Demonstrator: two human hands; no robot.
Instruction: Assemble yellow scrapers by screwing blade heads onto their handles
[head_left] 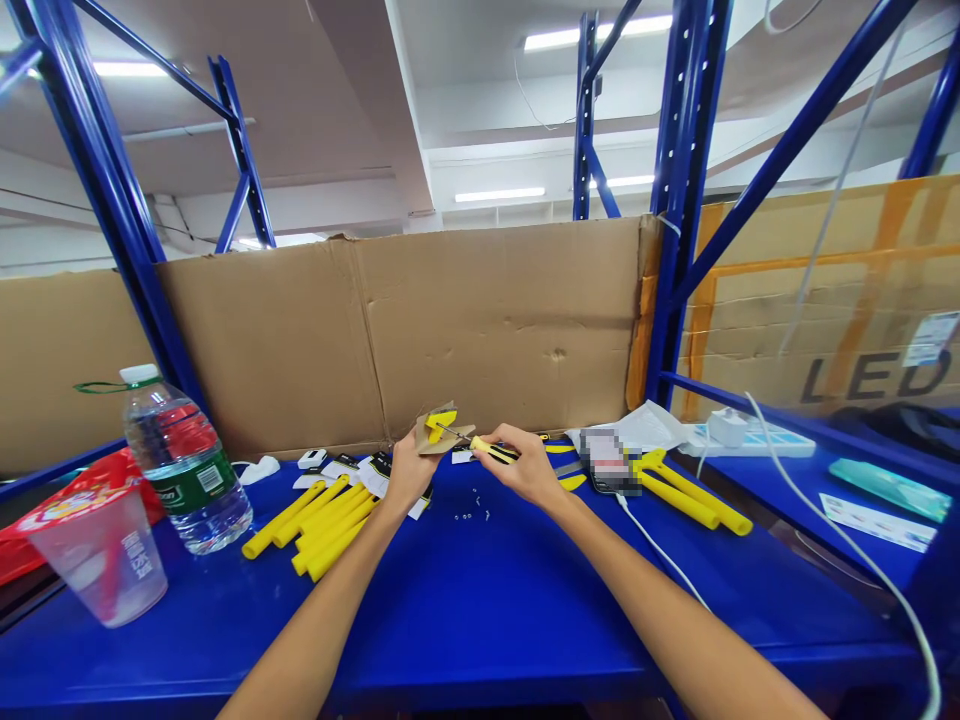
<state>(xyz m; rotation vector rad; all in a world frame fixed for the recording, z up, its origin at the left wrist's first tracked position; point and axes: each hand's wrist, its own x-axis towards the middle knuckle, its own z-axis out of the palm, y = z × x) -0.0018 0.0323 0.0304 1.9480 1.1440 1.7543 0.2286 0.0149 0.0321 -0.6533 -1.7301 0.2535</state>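
Perhaps loose parts [465, 516] on the blue shelf [487, 610] would scatter if brushed, and beyond, the screwdriver [491, 449] gripped in the right hand [521, 462] could slip if tilted, jabbing the left hand [412, 470] holding a yellow piece [444, 418] with cardboard [424, 441].

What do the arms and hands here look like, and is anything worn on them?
The left arm and right arm show no sleeves. Each grip is a human hand: the left hand and right hand are both ungloved. No watch, bracelet, cable or marking shows.
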